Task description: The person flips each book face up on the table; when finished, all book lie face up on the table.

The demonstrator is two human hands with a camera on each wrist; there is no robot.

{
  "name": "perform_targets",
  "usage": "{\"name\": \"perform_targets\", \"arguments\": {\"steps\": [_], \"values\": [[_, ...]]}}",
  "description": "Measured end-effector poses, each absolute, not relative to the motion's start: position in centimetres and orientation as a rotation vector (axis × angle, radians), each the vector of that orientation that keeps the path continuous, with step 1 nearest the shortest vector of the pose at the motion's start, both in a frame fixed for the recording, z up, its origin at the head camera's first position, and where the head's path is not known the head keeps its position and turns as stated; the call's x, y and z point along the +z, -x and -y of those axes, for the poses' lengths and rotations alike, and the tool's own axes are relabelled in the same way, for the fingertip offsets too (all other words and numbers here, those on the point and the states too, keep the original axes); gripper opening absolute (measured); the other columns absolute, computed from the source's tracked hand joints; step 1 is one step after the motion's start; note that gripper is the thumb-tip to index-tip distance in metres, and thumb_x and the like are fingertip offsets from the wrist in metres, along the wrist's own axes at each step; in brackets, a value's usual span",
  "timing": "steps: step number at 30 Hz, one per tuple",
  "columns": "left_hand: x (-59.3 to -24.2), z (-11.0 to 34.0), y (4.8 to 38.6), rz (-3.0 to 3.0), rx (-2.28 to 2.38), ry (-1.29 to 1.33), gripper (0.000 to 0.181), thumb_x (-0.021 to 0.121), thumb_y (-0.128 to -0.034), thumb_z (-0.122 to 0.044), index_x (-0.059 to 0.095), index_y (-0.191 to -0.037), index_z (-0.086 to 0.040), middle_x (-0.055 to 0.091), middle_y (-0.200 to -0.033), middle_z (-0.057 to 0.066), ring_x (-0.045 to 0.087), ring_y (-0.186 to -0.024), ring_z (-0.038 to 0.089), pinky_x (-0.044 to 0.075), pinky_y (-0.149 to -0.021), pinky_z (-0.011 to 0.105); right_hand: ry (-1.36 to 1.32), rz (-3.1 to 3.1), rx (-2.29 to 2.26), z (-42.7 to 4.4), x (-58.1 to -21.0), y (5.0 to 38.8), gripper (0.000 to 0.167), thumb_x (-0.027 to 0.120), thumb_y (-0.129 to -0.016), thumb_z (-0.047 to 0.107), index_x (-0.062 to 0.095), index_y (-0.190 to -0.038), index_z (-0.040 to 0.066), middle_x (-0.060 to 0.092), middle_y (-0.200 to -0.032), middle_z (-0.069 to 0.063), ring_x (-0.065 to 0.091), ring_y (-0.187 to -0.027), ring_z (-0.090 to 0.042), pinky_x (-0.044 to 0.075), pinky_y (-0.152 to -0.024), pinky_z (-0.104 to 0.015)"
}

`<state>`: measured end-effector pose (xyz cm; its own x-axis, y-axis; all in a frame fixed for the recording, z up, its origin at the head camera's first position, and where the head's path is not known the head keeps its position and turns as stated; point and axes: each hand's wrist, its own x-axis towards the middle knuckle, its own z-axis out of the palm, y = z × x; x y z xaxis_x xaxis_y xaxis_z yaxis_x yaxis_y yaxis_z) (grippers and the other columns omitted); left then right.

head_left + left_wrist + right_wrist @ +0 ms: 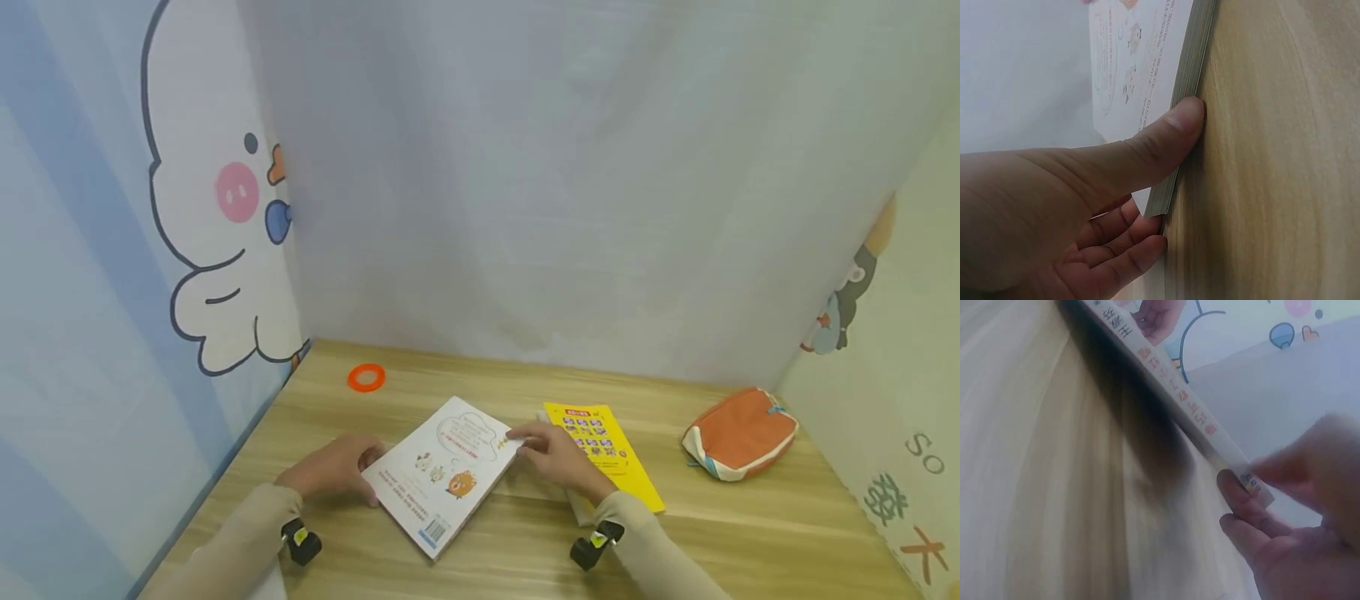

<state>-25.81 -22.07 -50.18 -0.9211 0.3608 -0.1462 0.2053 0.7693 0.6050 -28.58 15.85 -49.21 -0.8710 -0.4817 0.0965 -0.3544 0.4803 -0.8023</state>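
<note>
A white-backed book (442,475) with small cartoon animals, a speech cloud and a barcode lies turned at an angle between the two hands. My right hand (558,457) pinches its right corner, thumb on the cover and fingers beneath; in the right wrist view the spine (1179,394) is tilted, with a shadow on the wood below. My left hand (337,468) holds the left corner. In the left wrist view its thumb (1166,134) presses the page edges (1188,69), while the other fingers (1116,250) curl around the corner.
A yellow book (626,467) lies partly behind the right forearm, over something pale. To its right is an orange pencil pouch (741,433). An orange ring (367,377), perhaps tape, lies at the back left. Curtains (525,183) border the wooden table (750,533). White material (266,583) shows under the left forearm.
</note>
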Motion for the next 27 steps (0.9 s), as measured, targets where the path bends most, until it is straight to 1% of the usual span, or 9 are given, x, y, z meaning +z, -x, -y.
{"name": "perform_targets", "arguments": {"steps": [3, 5, 9, 14, 18, 20, 22, 25, 27], "values": [[-50.0, 21.9, 26.0, -2.71, 0.867, -0.46, 0.046, 0.095, -0.0627, -0.016, 0.068, -0.1, -0.013, 0.06, -0.088, -0.001, 0.052, -0.082, 0.017, 0.042, -0.073, 0.033, 0.609, -2.596, -1.403, -15.3, -48.8, 28.3, 0.025, 0.065, -0.1, 0.015, 0.073, -0.122, 0.007, 0.071, -0.128, -0.016, 0.071, -0.115, -0.036, 0.058, -0.096, -0.047], [-50.0, 21.9, 26.1, -2.708, 0.859, -0.462, 0.048, 0.095, -0.0629, -0.015, 0.068, -0.102, -0.013, 0.06, -0.088, -0.001, 0.052, -0.083, 0.017, 0.043, -0.073, 0.032, 0.553, -2.623, -1.426, -14.9, -48.4, 28.1, 0.023, 0.065, -0.101, 0.017, 0.074, -0.12, 0.008, 0.073, -0.126, -0.015, 0.073, -0.11, -0.032, 0.059, -0.091, -0.045], [-50.2, 22.0, 26.2, -2.713, 0.827, -0.449, 0.05, 0.096, -0.0626, -0.015, 0.068, -0.104, -0.012, 0.059, -0.089, -0.001, 0.052, -0.083, 0.016, 0.043, -0.074, 0.032, 0.477, -2.634, -1.461, -14.0, -47.5, 27.7, 0.022, 0.065, -0.1, 0.014, 0.075, -0.119, 0.009, 0.073, -0.126, -0.014, 0.076, -0.104, -0.028, 0.061, -0.088, -0.041], [-50.2, 22.0, 26.1, -2.714, 0.815, -0.454, 0.05, 0.096, -0.0618, -0.014, 0.069, -0.104, -0.011, 0.06, -0.089, 0.0, 0.052, -0.082, 0.016, 0.044, -0.074, 0.032, 0.408, -2.579, -1.454, -13.6, -46.4, 27.2, 0.024, 0.065, -0.098, 0.01, 0.074, -0.119, 0.005, 0.071, -0.126, -0.016, 0.075, -0.1, -0.024, 0.061, -0.083, -0.037], [-50.2, 21.9, 26.1, -2.716, 0.818, -0.437, 0.049, 0.096, -0.0616, -0.013, 0.069, -0.102, -0.011, 0.059, -0.087, 0.0, 0.052, -0.082, 0.017, 0.044, -0.074, 0.033, 0.505, -2.529, -1.382, -14.0, -46.2, 27.4, 0.026, 0.062, -0.098, 0.009, 0.074, -0.121, 0.003, 0.067, -0.134, -0.02, 0.072, -0.099, -0.021, 0.061, -0.082, -0.033], [-50.2, 21.8, 26.1, -2.716, 0.819, -0.428, 0.048, 0.096, -0.0614, -0.013, 0.069, -0.101, -0.011, 0.059, -0.087, 0.0, 0.052, -0.082, 0.017, 0.044, -0.074, 0.033, 0.568, -2.486, -1.358, -14.4, -46.2, 27.6, 0.029, 0.061, -0.099, 0.01, 0.072, -0.124, 0.002, 0.063, -0.139, -0.022, 0.072, -0.101, -0.022, 0.061, -0.083, -0.034], [-50.3, 21.8, 26.2, -2.717, 0.818, -0.426, 0.048, 0.096, -0.0614, -0.013, 0.069, -0.101, -0.011, 0.06, -0.088, 0.0, 0.053, -0.082, 0.017, 0.044, -0.075, 0.034, 0.631, -2.453, -1.333, -14.7, -46.2, 27.9, 0.031, 0.062, -0.099, 0.01, 0.07, -0.128, 0.001, 0.062, -0.141, -0.023, 0.073, -0.1, -0.025, 0.062, -0.083, -0.035], [-50.3, 21.9, 26.2, -2.715, 0.822, -0.434, 0.049, 0.096, -0.0612, -0.013, 0.069, -0.101, -0.01, 0.061, -0.089, 0.0, 0.053, -0.083, 0.017, 0.046, -0.076, 0.034, 0.72, -2.455, -1.266, -14.9, -46.2, 28.1, 0.031, 0.065, -0.1, 0.013, 0.07, -0.129, 0.003, 0.067, -0.135, -0.02, 0.072, -0.092, -0.026, 0.06, -0.076, -0.03], [-50.3, 22.0, 26.3, -2.713, 0.817, -0.432, 0.049, 0.096, -0.0613, -0.013, 0.069, -0.102, -0.011, 0.061, -0.09, 0.0, 0.054, -0.085, 0.016, 0.047, -0.078, 0.034, 0.771, -2.491, -1.203, -14.9, -46.3, 28.2, 0.031, 0.067, -0.099, 0.016, 0.071, -0.129, 0.006, 0.07, -0.13, -0.016, 0.068, -0.084, -0.022, 0.057, -0.07, -0.025]]}}
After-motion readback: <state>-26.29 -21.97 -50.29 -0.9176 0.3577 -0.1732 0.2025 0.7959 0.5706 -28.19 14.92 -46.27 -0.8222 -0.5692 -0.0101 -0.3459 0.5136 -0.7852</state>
